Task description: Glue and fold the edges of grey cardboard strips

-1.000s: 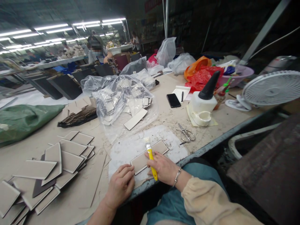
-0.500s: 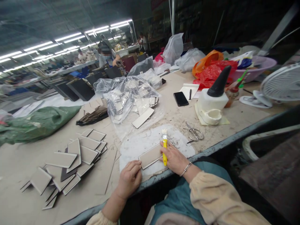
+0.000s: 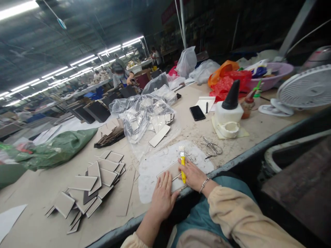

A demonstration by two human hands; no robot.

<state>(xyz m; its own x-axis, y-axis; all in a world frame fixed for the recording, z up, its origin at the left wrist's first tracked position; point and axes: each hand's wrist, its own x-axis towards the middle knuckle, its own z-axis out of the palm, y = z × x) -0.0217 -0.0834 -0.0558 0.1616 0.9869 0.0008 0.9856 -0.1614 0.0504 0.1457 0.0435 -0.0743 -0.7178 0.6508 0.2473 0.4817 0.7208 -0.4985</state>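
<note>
A beige rectangular panel (image 3: 171,171) with a pale border lies on a white, glue-specked sheet (image 3: 150,162) near the table's front edge. My left hand (image 3: 163,196) rests flat over the panel's left part, fingers stretched out. At its right end, my right hand (image 3: 191,174) grips a brush (image 3: 183,168) with a yellow handle, its pale bristles pointing away from me. The right fingers also touch the panel or lie just over it. Left of the sheet spreads a loose pile of similar panels (image 3: 89,187).
Scissors (image 3: 212,147) lie right of the sheet. Behind them are a white bottle with a black cone (image 3: 229,112), a phone (image 3: 197,113) and a white fan (image 3: 305,88). A clear plastic bag (image 3: 144,117) of panels stands beyond the sheet. Further back, a person works.
My left hand has gone from gripping the panel's left edge to lying flat over it. The right hand keeps hold of the brush. The camera view has shifted slightly.
</note>
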